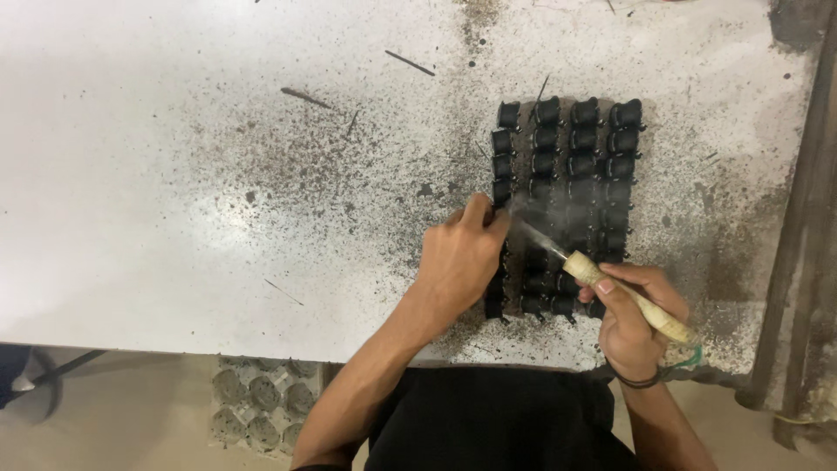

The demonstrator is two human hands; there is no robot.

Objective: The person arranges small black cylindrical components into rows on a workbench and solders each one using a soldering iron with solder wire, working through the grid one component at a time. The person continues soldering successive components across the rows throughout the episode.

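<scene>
From the head view, your right hand (pixel 632 318) has its grip wrapped around the pale-handled soldering iron (pixel 623 295), whose long axis slants up and left, tip smoking at the left edge of the block of black bobbins (pixel 562 205). Your left hand (pixel 460 260), nearer that tip, pinches a bobbin there. The block lies on a speckled white desk (pixel 174 174), whose bare expanse stretches left of it.

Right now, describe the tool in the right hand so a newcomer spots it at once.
Start at the white, soot-speckled table and find the block of small black bobbins in rows near its right side. Just below it, the right hand grips a soldering iron. It is the only long, pale, tape-wrapped stick, its tip smoking.
</scene>
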